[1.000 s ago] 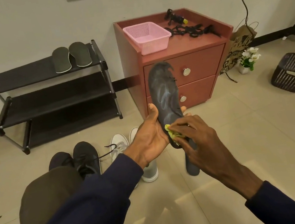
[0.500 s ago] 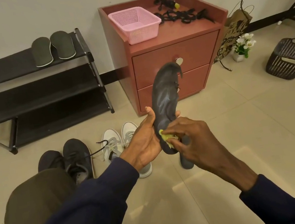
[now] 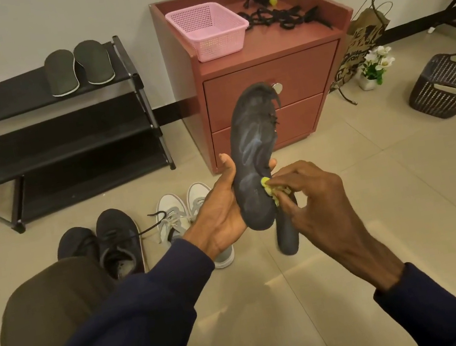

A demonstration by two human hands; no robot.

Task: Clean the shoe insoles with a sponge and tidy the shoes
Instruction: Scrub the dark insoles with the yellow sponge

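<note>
My left hand grips a dark grey insole upright by its lower half, thumb at its left edge. My right hand pinches a small yellow sponge against the insole's right edge near the heel. A second dark insole shows below, behind my right hand, partly hidden. Two grey-green insoles lie on the top shelf of the black shoe rack. A pair of black shoes and a pair of white sneakers stand on the floor.
A red-brown bedside cabinet carries a pink basket and black straps. To the right stand a paper bag, a small flower pot and a dark woven basket. My knee fills the lower left.
The sponge in my right hand has shifted from the middle of the insole's heel area to its right edge. The head view has tilted down slightly.
</note>
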